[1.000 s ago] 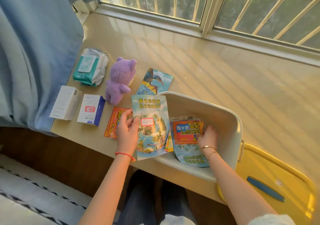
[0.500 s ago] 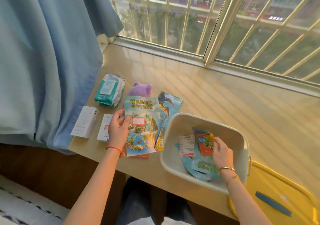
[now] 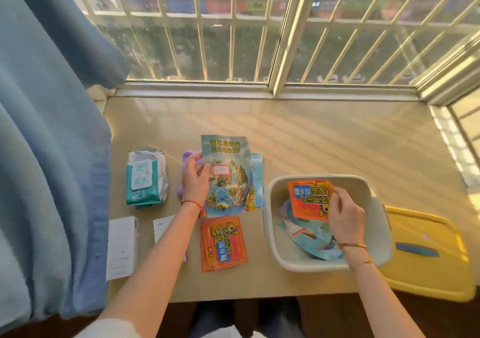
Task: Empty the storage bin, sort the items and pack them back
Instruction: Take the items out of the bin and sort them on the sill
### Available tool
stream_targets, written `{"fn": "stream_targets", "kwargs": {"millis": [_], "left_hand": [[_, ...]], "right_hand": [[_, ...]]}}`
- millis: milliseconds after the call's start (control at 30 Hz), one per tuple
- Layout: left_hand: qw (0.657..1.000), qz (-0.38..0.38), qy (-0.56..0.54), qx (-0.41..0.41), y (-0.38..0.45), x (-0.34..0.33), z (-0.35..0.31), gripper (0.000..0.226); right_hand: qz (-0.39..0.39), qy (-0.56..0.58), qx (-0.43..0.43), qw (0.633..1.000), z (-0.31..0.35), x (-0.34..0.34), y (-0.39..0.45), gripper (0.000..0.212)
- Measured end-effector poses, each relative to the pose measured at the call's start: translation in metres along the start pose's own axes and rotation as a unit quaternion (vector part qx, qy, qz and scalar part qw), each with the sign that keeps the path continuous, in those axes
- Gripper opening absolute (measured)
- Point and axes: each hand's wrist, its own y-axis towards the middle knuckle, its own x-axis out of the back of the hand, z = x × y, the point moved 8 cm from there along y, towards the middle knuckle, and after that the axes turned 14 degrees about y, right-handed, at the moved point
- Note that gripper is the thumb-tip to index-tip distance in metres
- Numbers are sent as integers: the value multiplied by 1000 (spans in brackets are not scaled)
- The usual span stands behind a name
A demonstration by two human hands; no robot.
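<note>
A white storage bin (image 3: 374,197) stands on the sill at the right. My right hand (image 3: 346,215) is inside it, gripping an orange packet (image 3: 307,200) lifted above several blue leaflets (image 3: 311,239) on the bin's floor. My left hand (image 3: 194,179) holds a blue-green booklet (image 3: 227,174) upright-facing above the sill, left of the bin. Below it lies a small stack of orange packets (image 3: 224,244). A purple plush toy (image 3: 188,157) is mostly hidden behind my left hand and the booklet.
A wet-wipes pack (image 3: 145,179) lies at the left, with two white boxes (image 3: 122,246) nearer the front edge. Another blue leaflet (image 3: 257,179) peeks from behind the booklet. The yellow lid (image 3: 428,254) lies right of the bin. A blue curtain (image 3: 46,155) hangs at left.
My right hand has lifted the orange packet up off the leaflets in the bin. My left hand has carried the booklet farther back over the plush toy. The view has tilted upward.
</note>
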Motion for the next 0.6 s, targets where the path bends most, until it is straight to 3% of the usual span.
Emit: {"fn": "stream_targets", "kwargs": {"millis": [100,267,600], "left_hand": [[1000,9,14,-7,26,-15,3,26],[993,108,-6,39,62,-76,36,31],[957,278,73,32,88,-136,93,35]], "right_hand": [[-10,65,-93,994,12,-16,-22,21],[97,166,-212,958,12,-83,-73,19],[267,53,-263,926,-29,-226,-130,26]]}}
